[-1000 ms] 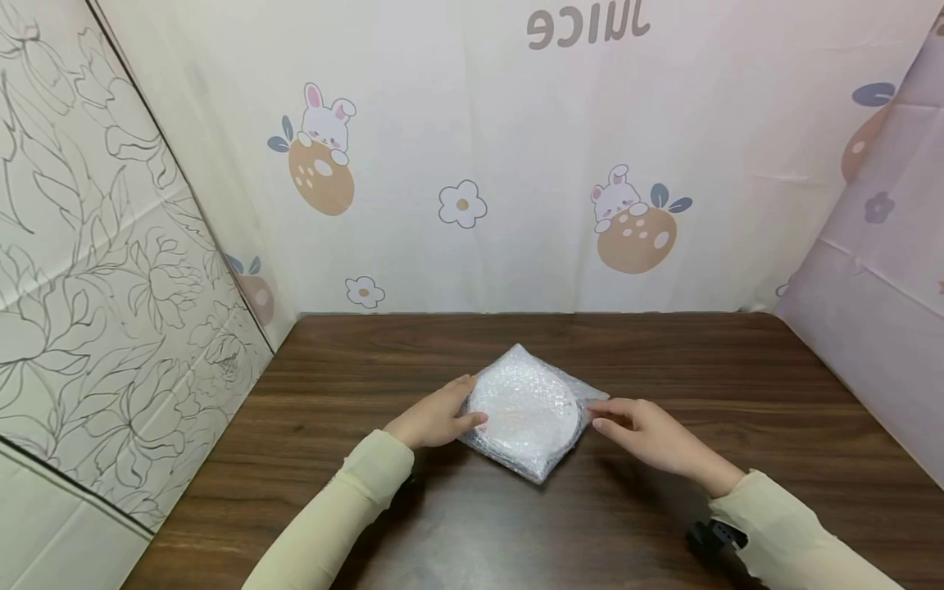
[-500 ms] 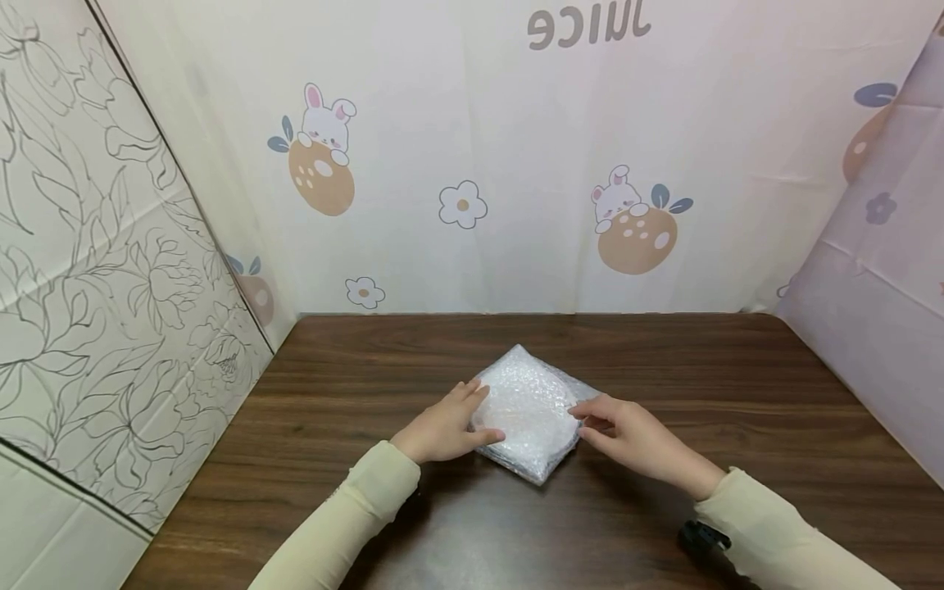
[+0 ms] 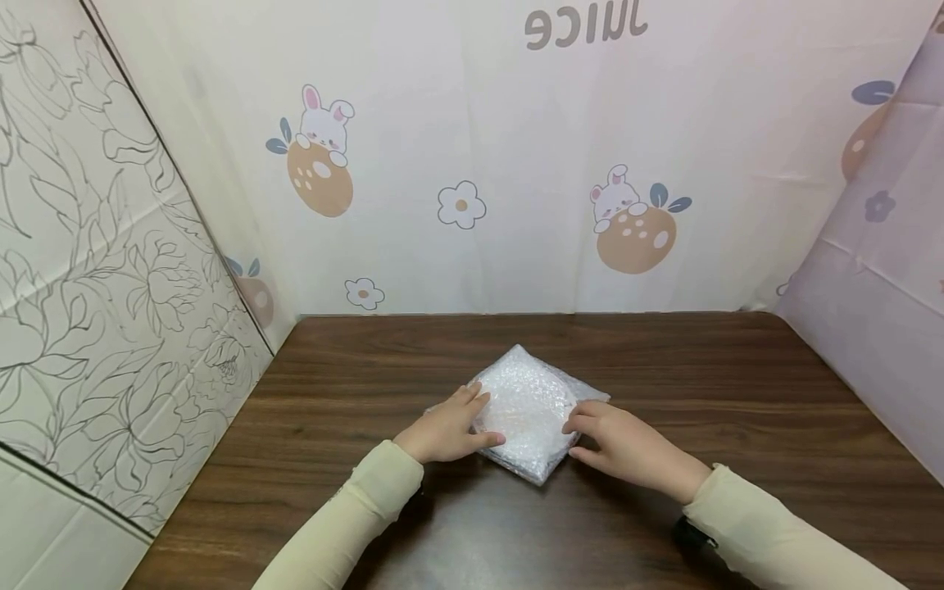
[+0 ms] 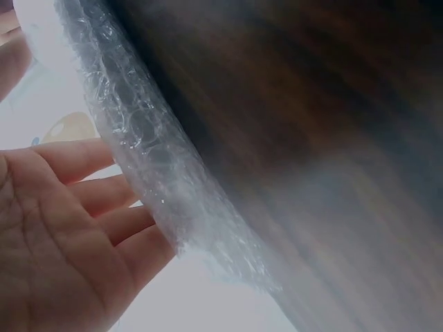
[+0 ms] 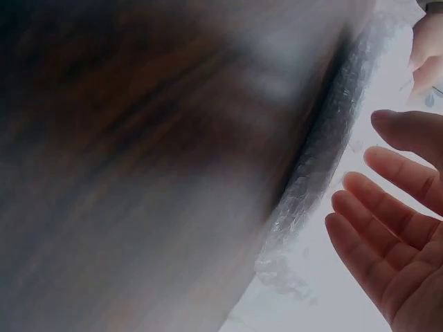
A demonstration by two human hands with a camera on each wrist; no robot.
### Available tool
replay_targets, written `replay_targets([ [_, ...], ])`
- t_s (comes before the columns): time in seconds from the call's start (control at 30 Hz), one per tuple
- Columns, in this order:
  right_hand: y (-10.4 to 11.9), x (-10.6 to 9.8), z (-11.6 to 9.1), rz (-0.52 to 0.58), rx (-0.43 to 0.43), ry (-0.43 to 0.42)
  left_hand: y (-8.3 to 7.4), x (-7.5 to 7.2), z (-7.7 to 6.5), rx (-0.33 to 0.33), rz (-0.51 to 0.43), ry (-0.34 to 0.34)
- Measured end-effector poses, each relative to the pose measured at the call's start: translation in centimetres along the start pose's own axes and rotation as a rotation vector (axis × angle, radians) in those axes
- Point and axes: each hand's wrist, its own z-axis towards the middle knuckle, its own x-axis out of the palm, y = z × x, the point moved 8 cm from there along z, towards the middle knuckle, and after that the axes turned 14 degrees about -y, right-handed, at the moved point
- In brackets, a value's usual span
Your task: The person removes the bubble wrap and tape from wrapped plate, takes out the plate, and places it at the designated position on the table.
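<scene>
A bubble-wrapped packet (image 3: pixel 525 414) lies flat on the table with one corner toward the person. A pale round shape shows through the wrap; what it is I cannot tell. My left hand (image 3: pixel 445 428) rests on the packet's left side, thumb spread from fairly straight fingers. At the right side, the fingertips of my right hand (image 3: pixel 627 449) reach over the edge, loosely bent. In the left wrist view the fingers (image 4: pixel 93 197) meet the bubble-wrap edge (image 4: pixel 142 131). Relaxed, separate fingers (image 5: pixel 374 256) of the right hand appear beside the wrap (image 5: pixel 318 152) in the right wrist view.
The dark wood table (image 3: pixel 354 360) runs back to a pale curtain (image 3: pixel 531 246) printed with rabbits and flowers. A floral-patterned panel (image 3: pixel 147 270) stands along the left side. A black device (image 3: pixel 692 537) sits under the right sleeve.
My right hand has moved left, from the packet's right corner onto its right edge. My left hand has shifted slightly right and further onto the packet. The packet stays in place.
</scene>
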Motion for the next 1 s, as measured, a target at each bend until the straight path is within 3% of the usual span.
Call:
replay_targets([
  [0.3,0.7,0.2,0.4,-0.094,-0.102,0.003,0.2,0.2,0.2,0.000,0.020,0.014],
  [0.8,0.9,1.2,0.5,-0.171,-0.156,0.044,0.1,0.4,0.3,0.005,0.006,0.026],
  [1.0,1.0,1.1,0.5,-0.174,-0.180,0.023,0.0,0.5,0.4,0.007,0.002,0.032],
])
